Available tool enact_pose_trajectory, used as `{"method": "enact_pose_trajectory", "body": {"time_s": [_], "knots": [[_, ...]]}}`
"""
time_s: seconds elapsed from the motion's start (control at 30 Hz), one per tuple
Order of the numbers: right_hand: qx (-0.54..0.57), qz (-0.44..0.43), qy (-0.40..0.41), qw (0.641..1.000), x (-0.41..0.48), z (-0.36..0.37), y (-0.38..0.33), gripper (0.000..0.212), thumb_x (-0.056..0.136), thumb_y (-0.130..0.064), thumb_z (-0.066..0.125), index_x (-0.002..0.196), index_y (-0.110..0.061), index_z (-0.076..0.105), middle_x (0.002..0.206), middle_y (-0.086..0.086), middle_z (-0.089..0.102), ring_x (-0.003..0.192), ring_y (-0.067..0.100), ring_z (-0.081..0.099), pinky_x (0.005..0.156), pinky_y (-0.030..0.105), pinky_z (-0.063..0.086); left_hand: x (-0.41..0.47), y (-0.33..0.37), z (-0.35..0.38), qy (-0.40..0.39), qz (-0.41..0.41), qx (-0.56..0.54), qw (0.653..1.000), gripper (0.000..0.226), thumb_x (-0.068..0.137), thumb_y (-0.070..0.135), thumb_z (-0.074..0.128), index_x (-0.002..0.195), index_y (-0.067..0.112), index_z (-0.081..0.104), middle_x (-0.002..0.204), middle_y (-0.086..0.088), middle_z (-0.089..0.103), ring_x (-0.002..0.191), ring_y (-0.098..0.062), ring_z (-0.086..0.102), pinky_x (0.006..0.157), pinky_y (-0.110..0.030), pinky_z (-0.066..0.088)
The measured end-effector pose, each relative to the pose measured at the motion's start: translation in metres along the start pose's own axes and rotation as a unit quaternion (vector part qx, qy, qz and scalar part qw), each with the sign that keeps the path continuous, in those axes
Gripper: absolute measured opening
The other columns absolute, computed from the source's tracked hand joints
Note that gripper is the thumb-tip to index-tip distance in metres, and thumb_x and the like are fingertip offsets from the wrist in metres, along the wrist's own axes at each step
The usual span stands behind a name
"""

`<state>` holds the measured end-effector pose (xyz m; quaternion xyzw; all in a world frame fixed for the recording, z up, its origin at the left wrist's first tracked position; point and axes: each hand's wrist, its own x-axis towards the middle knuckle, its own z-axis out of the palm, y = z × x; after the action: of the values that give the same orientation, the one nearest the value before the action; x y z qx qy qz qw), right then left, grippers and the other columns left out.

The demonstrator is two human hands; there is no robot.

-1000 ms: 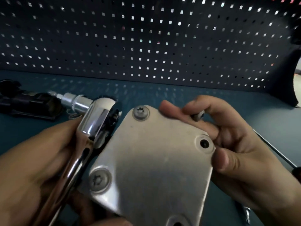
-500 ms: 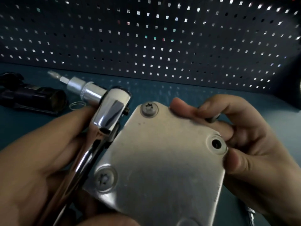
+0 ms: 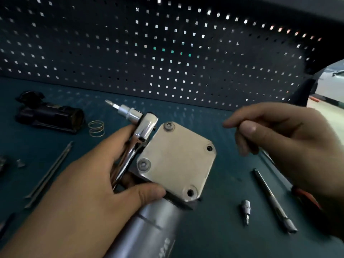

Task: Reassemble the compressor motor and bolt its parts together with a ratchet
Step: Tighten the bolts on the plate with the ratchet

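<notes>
The grey cylindrical motor body [image 3: 152, 229] points up at me with its square metal end plate [image 3: 176, 157] on top. Two star-head bolts sit in the plate, a far bolt [image 3: 168, 126] and a left bolt [image 3: 143, 164]. The right hole [image 3: 210, 148] and the near hole [image 3: 190, 192] are empty. My left hand [image 3: 89, 192] grips the chrome ratchet [image 3: 146, 125] against the plate's left side, thumb pressed on the motor under the plate. The ratchet's bit [image 3: 111, 104] points away to the left. My right hand [image 3: 283, 142] hovers right of the plate, fingers curled; whatever is inside them is hidden.
On the teal bench lie a black housing part [image 3: 50, 114], wire spring rings [image 3: 96, 128], two long thin rods [image 3: 50, 172], a small socket bit [image 3: 245, 211], a long metal tool [image 3: 273, 200] and a red-handled tool [image 3: 305, 198]. A dark pegboard [image 3: 167, 53] closes the back.
My right hand has let go of the plate's right edge and drawn off to the right. The view has pulled back; the motor and ratchet sit lower and smaller.
</notes>
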<state>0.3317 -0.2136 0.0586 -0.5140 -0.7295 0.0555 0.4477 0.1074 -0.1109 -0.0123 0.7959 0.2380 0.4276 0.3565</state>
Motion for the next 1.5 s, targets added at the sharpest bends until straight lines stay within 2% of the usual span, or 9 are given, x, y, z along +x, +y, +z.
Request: {"method": "enact_pose_trajectory", "body": {"time_s": [0.17,0.27,0.37,0.5,0.7,0.83,1.1,1.3,1.5], "knots": [[-0.063,0.061,-0.093,0.992,0.005,-0.003,-0.022,0.015,0.079,-0.039,0.053,0.093,-0.033,0.05,0.067,0.006,0.06,0.06,0.028,0.053,0.056,0.036,0.044,-0.006,0.013,-0.002,0.0,-0.037,0.011,0.999,0.079,0.051,0.069,0.075,0.12,0.067,0.037,0.099,0.039,0.061,0.082,0.01,0.062,0.075,-0.025,0.047],[-0.132,0.075,-0.125,0.98,0.01,-0.001,-0.031,0.011,0.083,-0.029,0.059,0.087,-0.03,0.049,0.072,-0.004,0.065,0.063,0.025,0.057,0.062,0.037,0.046,-0.011,0.013,-0.002,0.027,-0.038,0.025,0.999,0.061,0.05,0.066,0.058,0.108,0.072,0.037,0.095,0.053,0.052,0.087,0.026,0.051,0.069,-0.007,0.041],[-0.161,0.088,-0.15,0.972,0.013,-0.002,-0.036,0.009,0.087,-0.022,0.059,0.086,-0.027,0.051,0.076,-0.016,0.068,0.067,0.012,0.061,0.064,0.03,0.048,-0.016,0.008,-0.001,0.041,-0.04,0.04,0.998,0.047,0.064,0.049,0.069,0.097,0.066,0.041,0.088,0.062,0.041,0.086,0.037,0.039,0.069,0.009,0.028],[-0.197,0.088,-0.172,0.961,0.015,-0.001,-0.036,0.014,0.09,-0.012,0.056,0.087,-0.025,0.051,0.082,-0.018,0.067,0.074,0.001,0.061,0.066,0.017,0.046,-0.019,-0.001,0.0,0.056,-0.043,0.035,0.997,0.048,0.074,0.039,0.069,0.107,0.058,0.041,0.095,0.059,0.043,0.089,0.033,0.042,0.07,0.008,0.029],[-0.212,0.103,-0.187,0.954,0.019,0.001,-0.035,0.019,0.092,-0.007,0.053,0.089,-0.026,0.051,0.083,-0.014,0.065,0.074,0.005,0.057,0.065,0.013,0.044,-0.022,-0.006,-0.004,0.03,-0.071,0.002,0.997,0.047,0.057,0.075,0.054,0.1,0.058,0.045,0.1,0.052,0.046,0.089,0.028,0.046,0.068,0.007,0.031],[-0.24,0.081,-0.2,0.946,0.023,0.001,-0.038,0.019,0.091,-0.005,0.055,0.088,-0.023,0.052,0.075,-0.008,0.064,0.074,-0.001,0.057,0.066,0.006,0.04,-0.025,-0.007,-0.003,0.005,-0.073,-0.01,0.997,0.05,0.05,0.074,0.058,0.098,0.068,0.044,0.104,0.046,0.051,0.096,0.023,0.048,0.071,0.006,0.034],[-0.309,0.062,-0.235,0.919,0.029,0.003,-0.046,0.009,0.092,-0.017,0.052,0.091,-0.026,0.051,0.071,-0.015,0.058,0.074,0.007,0.055,0.065,0.018,0.043,-0.028,-0.01,-0.003,-0.003,-0.078,-0.034,0.996,0.043,0.06,0.072,0.064,0.097,0.062,0.046,0.103,0.039,0.055,0.097,0.019,0.051,0.071,0.003,0.036],[-0.319,0.102,-0.237,0.912,0.03,0.006,-0.05,0.028,0.092,-0.017,0.054,0.08,-0.039,0.042,0.073,-0.015,0.058,0.074,0.006,0.055,0.069,0.021,0.044,-0.028,-0.011,-0.003,-0.012,-0.08,-0.049,0.996,0.046,0.057,0.077,0.058,0.098,0.059,0.047,0.102,0.038,0.056,0.096,0.019,0.05,0.071,0.003,0.035],[-0.346,0.057,-0.208,0.913,0.027,0.01,-0.051,0.009,0.089,-0.015,0.06,0.087,-0.023,0.055,0.081,-0.021,0.057,0.075,0.004,0.055,0.07,0.014,0.041,-0.029,-0.013,-0.003,-0.012,-0.079,-0.043,0.996,0.046,0.051,0.077,0.051,0.093,0.059,0.045,0.099,0.041,0.054,0.095,0.024,0.046,0.071,0.006,0.031]]}}
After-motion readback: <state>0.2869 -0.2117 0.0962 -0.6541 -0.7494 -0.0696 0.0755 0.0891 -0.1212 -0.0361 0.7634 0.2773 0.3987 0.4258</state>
